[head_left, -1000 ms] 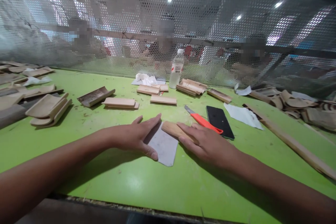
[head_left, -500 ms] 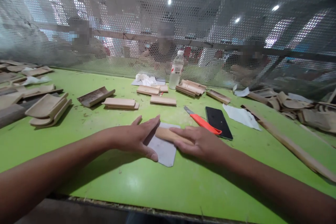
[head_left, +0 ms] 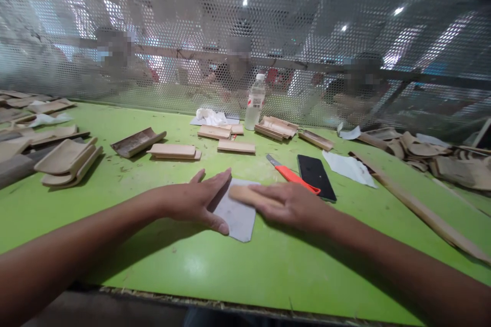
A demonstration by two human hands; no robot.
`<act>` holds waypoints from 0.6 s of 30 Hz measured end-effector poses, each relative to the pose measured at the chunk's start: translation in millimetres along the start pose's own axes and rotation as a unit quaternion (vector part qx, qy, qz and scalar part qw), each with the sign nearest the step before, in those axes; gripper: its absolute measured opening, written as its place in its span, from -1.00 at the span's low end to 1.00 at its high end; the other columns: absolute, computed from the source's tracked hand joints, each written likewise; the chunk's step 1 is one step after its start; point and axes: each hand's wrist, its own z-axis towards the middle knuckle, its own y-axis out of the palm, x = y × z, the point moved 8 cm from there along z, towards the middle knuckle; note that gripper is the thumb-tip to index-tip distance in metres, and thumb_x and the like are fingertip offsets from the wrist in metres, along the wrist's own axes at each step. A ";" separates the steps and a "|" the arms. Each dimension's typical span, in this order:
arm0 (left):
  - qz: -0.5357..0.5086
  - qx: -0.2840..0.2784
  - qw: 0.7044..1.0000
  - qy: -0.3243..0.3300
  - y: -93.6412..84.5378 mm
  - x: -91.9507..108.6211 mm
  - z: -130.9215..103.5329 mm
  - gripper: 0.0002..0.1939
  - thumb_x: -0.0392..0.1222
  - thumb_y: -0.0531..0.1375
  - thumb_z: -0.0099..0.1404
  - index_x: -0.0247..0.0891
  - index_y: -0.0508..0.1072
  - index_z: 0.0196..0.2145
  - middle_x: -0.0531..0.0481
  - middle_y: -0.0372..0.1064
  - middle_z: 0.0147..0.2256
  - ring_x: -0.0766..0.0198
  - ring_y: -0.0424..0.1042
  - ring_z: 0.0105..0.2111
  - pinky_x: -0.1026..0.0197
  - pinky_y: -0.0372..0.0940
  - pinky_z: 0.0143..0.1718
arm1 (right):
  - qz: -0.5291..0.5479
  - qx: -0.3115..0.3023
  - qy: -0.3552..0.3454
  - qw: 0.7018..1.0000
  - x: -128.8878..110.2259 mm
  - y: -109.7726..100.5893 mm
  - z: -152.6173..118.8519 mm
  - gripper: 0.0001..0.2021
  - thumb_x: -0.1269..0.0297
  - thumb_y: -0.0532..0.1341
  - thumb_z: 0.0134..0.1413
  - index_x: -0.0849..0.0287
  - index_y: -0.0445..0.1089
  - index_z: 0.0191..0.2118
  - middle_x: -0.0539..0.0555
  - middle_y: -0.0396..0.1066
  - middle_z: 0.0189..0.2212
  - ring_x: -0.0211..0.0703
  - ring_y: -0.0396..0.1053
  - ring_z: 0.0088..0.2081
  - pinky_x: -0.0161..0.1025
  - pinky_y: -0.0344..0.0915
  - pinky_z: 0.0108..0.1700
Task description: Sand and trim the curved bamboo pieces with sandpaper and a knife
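Note:
A grey sheet that looks like sandpaper (head_left: 238, 222) lies flat on the green table (head_left: 153, 271). My left hand (head_left: 197, 199) rests along the sheet's left side, fingers stretched and thumb spread over its lower edge. Over the sheet's right part, my right hand (head_left: 293, 204) grips a pale bamboo piece (head_left: 245, 195), whose rounded end points left onto the sheet. The bamboo and fingers are slightly blurred. Just beyond the right hand lie an orange-handled knife (head_left: 295, 176) and a dark phone (head_left: 316, 178).
Cut bamboo pieces (head_left: 174, 151) lie across the table, with stacks (head_left: 71, 161) at left and a heap (head_left: 418, 150) at right. A water bottle (head_left: 255, 102) stands by the perforated screen (head_left: 172, 20), with people behind. A long bamboo strip (head_left: 425, 207) and white paper (head_left: 350, 167) lie right.
The right hand and bamboo piece have shifted slightly over the sheet, now blurred by motion. My left hand stays in place. The whole view has moved a little.

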 end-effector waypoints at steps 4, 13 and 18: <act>0.009 -0.005 1.000 -0.005 0.0 -0.4 -0.5 0.40 0.58 0.20 0.10 -0.26 -0.48 0.49 -0.27 -0.47 0.47 -0.48 -0.43 0.42 -0.37 -0.15 0.37 | 0.005 0.000 -0.021 1.000 -2.4 -0.5 0.6 -0.51 0.11 0.17 0.28 0.07 0.44 0.27 0.16 0.63 -0.06 -0.03 0.57 -0.19 -0.18 0.43 -0.16; -0.009 -0.016 1.000 -0.016 -1.4 3.7 -2.7 0.40 0.52 0.24 0.12 -0.33 -0.46 0.49 -0.27 -0.48 0.47 -0.40 -0.45 0.44 -0.33 -0.24 0.39 | 0.010 -0.029 -0.030 0.999 -2.0 3.2 0.9 -0.52 0.09 0.16 0.32 0.03 0.41 0.29 0.14 0.64 -0.08 -0.03 0.59 -0.20 -0.19 0.48 -0.21; -0.004 -0.018 1.000 -0.012 -4.0 2.8 -4.5 0.36 0.51 0.24 0.13 -0.31 -0.38 0.50 -0.26 -0.45 0.48 -0.36 -0.47 0.45 -0.34 -0.31 0.39 | -0.078 0.086 0.051 0.992 20.2 -38.7 0.4 -0.49 0.05 0.05 0.38 0.17 0.43 0.27 0.22 0.45 0.20 0.22 0.46 0.16 0.10 0.43 0.12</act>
